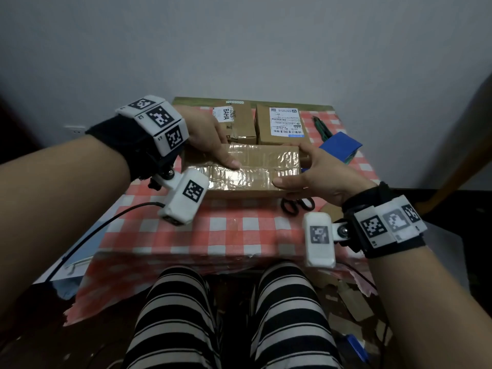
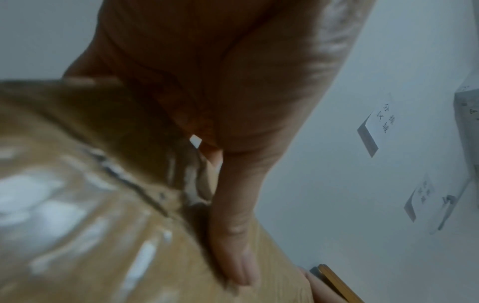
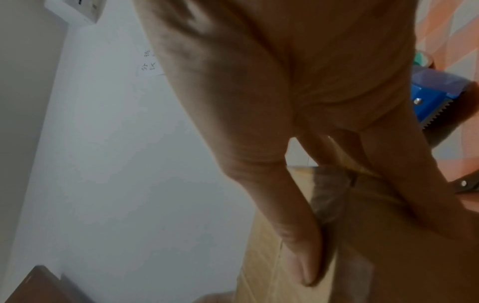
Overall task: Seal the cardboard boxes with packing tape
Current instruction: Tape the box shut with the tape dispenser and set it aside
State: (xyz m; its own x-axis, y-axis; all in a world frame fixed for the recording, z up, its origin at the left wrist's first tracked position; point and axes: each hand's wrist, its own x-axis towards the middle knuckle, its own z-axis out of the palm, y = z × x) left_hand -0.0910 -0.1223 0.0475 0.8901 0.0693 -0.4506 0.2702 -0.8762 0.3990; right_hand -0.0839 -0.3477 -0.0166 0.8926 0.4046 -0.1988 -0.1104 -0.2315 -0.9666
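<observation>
A brown cardboard box [image 1: 253,169] with shiny clear tape across its top lies in the middle of the table. My left hand [image 1: 221,150] holds its far left part, thumb [image 2: 233,225] flat on the taped top [image 2: 77,205] and fingers hidden over the far edge. My right hand [image 1: 303,169] grips the right end, its thumb [image 3: 293,225] lying on the box [image 3: 285,266] and its fingers running down the end face. A blue tape dispenser [image 1: 339,147] lies just right of the box, its toothed blade [image 3: 430,114] showing in the right wrist view.
Two more cardboard boxes [image 1: 237,121] [image 1: 282,126] with labels stand at the back against the wall. Black scissors [image 1: 296,205] lie under my right hand. A green tool [image 1: 322,126] lies at the back right. The red checked cloth [image 1: 213,230] covers the table.
</observation>
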